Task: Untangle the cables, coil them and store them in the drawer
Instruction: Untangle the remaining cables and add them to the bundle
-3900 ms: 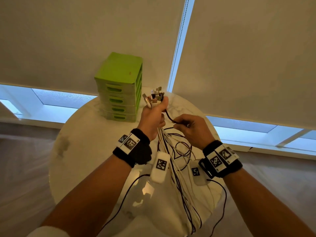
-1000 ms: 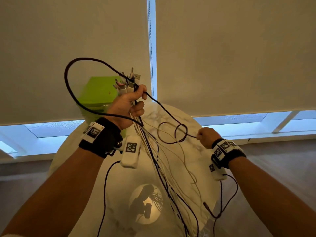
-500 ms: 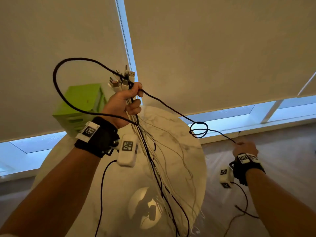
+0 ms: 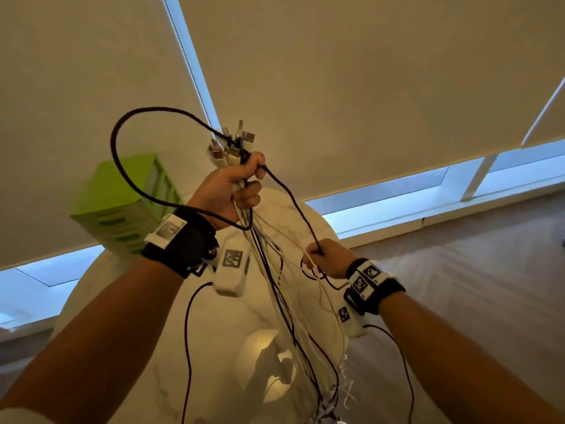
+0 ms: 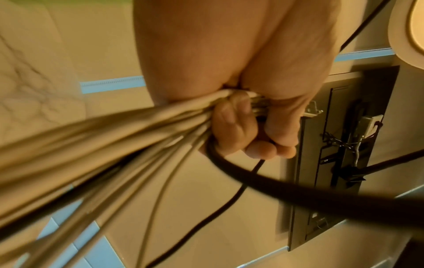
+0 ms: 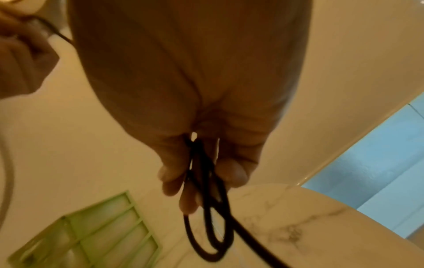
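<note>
The right hand point(image 4: 328, 258) is back in from its wide pull, now pinching the thin black braided cable point(image 4: 293, 203) near the bundle; left hand point(image 4: 232, 188) fists the hanging white-and-black cable bunch point(image 4: 275, 286) above the round marble table point(image 4: 122, 301); so still untangling, green plastic drawer unit point(image 4: 122, 206) waits behind.

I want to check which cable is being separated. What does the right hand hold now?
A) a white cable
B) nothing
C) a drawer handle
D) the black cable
D: the right hand pinches the black cable, whose small loops hang below its fingers in the right wrist view, and this cable runs up to the bundle gripped by the left hand.
</note>
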Motion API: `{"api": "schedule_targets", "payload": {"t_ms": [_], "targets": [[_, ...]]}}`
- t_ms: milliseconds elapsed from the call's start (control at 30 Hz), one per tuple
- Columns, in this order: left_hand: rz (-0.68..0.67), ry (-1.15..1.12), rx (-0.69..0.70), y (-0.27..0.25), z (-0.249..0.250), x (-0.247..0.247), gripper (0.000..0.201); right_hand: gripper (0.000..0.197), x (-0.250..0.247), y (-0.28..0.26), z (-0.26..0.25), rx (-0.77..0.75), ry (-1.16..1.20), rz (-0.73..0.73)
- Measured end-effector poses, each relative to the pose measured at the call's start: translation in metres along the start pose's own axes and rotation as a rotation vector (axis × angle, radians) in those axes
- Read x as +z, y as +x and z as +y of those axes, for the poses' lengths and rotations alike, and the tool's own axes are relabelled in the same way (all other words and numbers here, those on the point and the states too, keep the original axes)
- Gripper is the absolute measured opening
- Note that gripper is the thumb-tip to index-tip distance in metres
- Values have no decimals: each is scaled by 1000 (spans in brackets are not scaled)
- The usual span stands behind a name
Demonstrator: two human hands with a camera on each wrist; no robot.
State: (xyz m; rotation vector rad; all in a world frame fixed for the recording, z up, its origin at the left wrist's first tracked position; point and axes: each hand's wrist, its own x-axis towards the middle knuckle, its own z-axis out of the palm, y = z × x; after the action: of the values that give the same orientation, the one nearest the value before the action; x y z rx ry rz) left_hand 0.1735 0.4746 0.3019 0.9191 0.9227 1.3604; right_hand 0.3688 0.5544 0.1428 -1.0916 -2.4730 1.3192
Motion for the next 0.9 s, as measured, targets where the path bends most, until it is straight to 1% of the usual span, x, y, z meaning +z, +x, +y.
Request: {"api": "schedule_targets", "payload": {"t_ms": [33,67,133,167,200,233,267,300,333,367,467,500,567,633,733,800,833,867,900], "targets": [[94,10,7,-2,-1,-2,8,15,-4,-3,0,13,49,43],[207,27,0,-2,-3,-6,11,12,-9,-6,-1,8,98,71],[413,98,-65,-1,-17,-7,4,27,-21,-10,-5,5,228,91],[488,140,-133,0,-28,-6,5,31,-27,-11,-9,-6,287,94],[528,181,-217,1,-42,-3,11,32,-32,-12,-12,-16,320,97],[528,208,-287,1,-56,2,12,32,-36,-11,-16,-21,331,98],[496,213,-336,2,-68,9,8,30,-38,-11,-20,-19,316,103],[452,206,-366,1,-78,17,7,29,-39,-10,-24,-19,274,113],[418,201,-377,2,-86,27,12,26,-39,-10,-28,-20,213,129],[399,215,-361,4,-92,36,15,23,-39,-10,-32,-31,152,145],[419,318,-200,12,-102,60,13,15,-38,-12,-38,-35,38,167],[440,351,-156,15,-105,64,13,18,-38,-13,-36,-29,44,159],[469,401,-80,19,-111,68,10,30,-40,-17,-29,-38,50,115],[480,416,-59,23,-113,70,7,44,-41,-23,-23,-66,108,93],[422,448,-69,26,-113,70,9,55,-44,-31,-18,-82,300,149],[369,510,-73,25,-114,70,9,53,-45,-34,-18,-116,283,162],[344,531,-56,25,-115,70,12,51,-45,-35,-19,-140,255,165],[339,545,-34,26,-118,68,17,50,-45,-34,-18,-164,237,176],[348,572,-20,25,-120,69,20,54,-43,-33,-17,-183,237,194]]}}
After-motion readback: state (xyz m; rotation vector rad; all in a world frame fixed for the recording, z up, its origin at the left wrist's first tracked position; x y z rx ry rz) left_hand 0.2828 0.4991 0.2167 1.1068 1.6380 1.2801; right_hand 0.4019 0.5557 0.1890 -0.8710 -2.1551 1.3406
